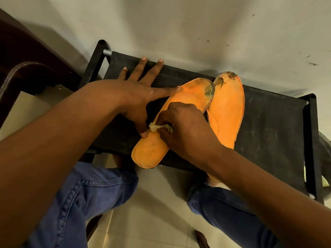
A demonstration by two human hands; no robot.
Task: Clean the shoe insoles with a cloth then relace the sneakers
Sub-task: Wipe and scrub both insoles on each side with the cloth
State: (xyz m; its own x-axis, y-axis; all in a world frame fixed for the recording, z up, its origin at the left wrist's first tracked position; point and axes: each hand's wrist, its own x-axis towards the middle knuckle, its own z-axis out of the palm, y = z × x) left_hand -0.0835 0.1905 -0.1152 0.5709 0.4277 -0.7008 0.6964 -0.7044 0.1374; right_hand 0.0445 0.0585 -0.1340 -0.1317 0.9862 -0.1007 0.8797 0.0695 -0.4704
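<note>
Orange insoles lie side by side on the black tabletop [268, 119], toes touching. The left hand [141, 93], fingers spread flat, steadies the near-left insole [188, 97]; the right hand [182, 126] pinches a small cloth [155, 126] against it. The right insole [227, 111] lies alongside.

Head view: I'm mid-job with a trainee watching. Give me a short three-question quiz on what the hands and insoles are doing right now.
1. True or false: both orange insoles lie on the black rack.
2. Which hand grips the cloth? A) left B) right C) neither
3. Fill in: the dark worn patches sit at the ___ ends of the insoles, toward the wall.

Key:
1. True. The near insole and the far insole both rest on it, the near one overlapping the far one's edge.
2. B. The right hand grips the cloth on the near insole, while the left hand lies spread flat, steadying that insole.
3. Far.
</note>
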